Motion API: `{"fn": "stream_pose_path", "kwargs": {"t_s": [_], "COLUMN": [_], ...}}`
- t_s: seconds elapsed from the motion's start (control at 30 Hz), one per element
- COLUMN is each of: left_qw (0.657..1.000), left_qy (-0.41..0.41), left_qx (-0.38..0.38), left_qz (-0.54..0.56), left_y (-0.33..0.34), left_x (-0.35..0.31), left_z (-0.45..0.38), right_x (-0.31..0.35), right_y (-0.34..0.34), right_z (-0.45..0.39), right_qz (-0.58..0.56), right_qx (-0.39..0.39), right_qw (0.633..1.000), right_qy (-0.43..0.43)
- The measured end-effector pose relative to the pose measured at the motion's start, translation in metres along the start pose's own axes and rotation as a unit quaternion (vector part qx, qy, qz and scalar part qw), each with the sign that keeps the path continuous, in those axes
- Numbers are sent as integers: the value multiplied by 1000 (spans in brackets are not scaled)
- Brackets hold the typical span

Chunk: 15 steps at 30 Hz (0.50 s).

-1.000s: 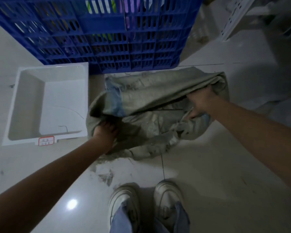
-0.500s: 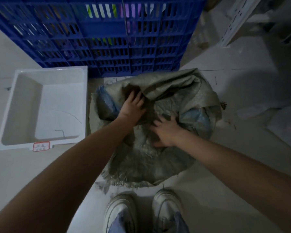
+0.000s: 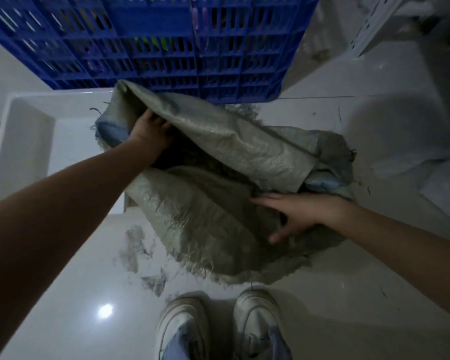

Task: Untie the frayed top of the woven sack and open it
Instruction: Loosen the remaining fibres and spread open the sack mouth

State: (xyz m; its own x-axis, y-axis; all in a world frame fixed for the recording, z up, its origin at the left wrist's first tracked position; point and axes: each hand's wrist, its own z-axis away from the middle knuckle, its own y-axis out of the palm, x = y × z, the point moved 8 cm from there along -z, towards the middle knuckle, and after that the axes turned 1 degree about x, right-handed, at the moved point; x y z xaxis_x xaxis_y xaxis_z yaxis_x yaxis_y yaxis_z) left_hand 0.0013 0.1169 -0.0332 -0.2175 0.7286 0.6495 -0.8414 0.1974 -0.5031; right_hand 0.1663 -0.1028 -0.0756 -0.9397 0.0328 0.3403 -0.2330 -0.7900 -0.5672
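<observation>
A grey-green woven sack (image 3: 239, 152) with blue patches and a frayed lower edge lies on the pale floor in front of my feet. Its mouth gapes, showing a dark inside. My left hand (image 3: 148, 133) grips the upper flap of the sack's mouth at the far left and lifts it. My right hand (image 3: 296, 214) lies flat on the lower flap at the right, fingers spread and pointing left, pressing the cloth down.
A blue slatted crate (image 3: 166, 42) stands just behind the sack. A white plastic tub (image 3: 26, 120) sits on the floor to the left, partly under the sack's corner. Loose fibre scraps (image 3: 138, 250) litter the floor by my two pale shoes (image 3: 218, 323). A white perforated rack (image 3: 374, 22) is at top right.
My left hand has moved up and left and raised the upper flap, widening the mouth. My right hand has slid right and down onto the lower flap. The sack now overlaps the tub.
</observation>
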Motion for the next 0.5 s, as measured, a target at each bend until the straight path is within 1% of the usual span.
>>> {"fn": "stream_pose_path", "kwargs": {"t_s": [0.03, 0.1, 0.13, 0.17, 0.2, 0.27, 0.33, 0.4, 0.5], "left_qw": [999, 987, 975, 963, 954, 953, 953, 961, 972], "left_qy": [-2, -6, -2, 0, 0, -2, 11, 44, 93], "left_qx": [-23, -74, -91, -98, -88, -16, 57, 72, 57], "left_qz": [43, 145, 203, 253, 285, 304, 297, 264, 207], "left_y": [-11, -40, -52, -61, -64, -51, -25, -6, 14], "left_x": [-7, -24, -36, -48, -61, -82, -97, -103, -105], "left_z": [1, 7, 11, 15, 18, 19, 18, 17, 22], "right_x": [9, 21, 22, 20, 16, 4, -13, -34, -60], "right_y": [-16, -55, -73, -88, -100, -116, -123, -125, -126], "right_z": [-4, -12, -15, -17, -19, -22, -24, -24, -20], "right_qz": [-33, -40, -26, -8, 14, 49, 52, 31, 33], "right_qx": [-46, -159, -203, -232, -248, -244, -223, -198, -164], "right_qw": [998, 986, 979, 972, 967, 960, 956, 954, 950], "right_qy": [-16, -22, -3, 27, 60, 128, 182, 223, 265]}}
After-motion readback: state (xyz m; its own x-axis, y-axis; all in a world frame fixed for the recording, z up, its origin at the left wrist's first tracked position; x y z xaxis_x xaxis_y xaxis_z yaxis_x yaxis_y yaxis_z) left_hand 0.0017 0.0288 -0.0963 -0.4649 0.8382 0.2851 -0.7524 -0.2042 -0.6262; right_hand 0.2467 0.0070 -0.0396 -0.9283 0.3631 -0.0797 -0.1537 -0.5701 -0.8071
